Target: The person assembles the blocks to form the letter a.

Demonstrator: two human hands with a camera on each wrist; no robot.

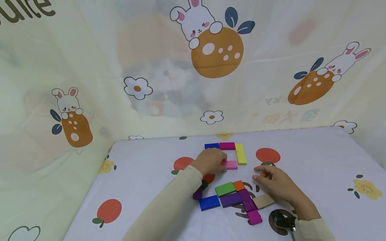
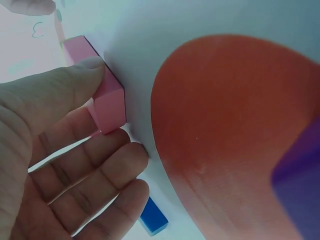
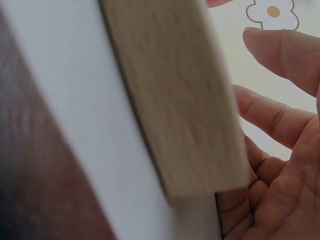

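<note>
My left hand (image 1: 210, 160) pinches a pink wooden block (image 1: 231, 165) between thumb and fingers; the block lies flat on the cloth. In the left wrist view the thumb presses on top of that pink block (image 2: 111, 100). Behind it, a blue block (image 1: 212, 146) and a magenta block (image 1: 227, 146) form a row, and a yellow block (image 1: 241, 154) runs down the right side. My right hand (image 1: 278, 182) holds nothing, its fingers loosely bent, above and beside a plain wood block (image 1: 263, 201). In the right wrist view this wood block (image 3: 175, 100) looms large before the palm.
Nearer me lie a green block (image 1: 225, 189), an orange block (image 1: 239, 185), a blue block (image 1: 209, 203), purple blocks (image 1: 247, 200) and a magenta block (image 1: 254, 217). Another purple block (image 1: 197, 194) sits by the left forearm. A printed cloth (image 1: 150, 180) covers the table; a patterned curtain (image 1: 163, 50) hangs behind.
</note>
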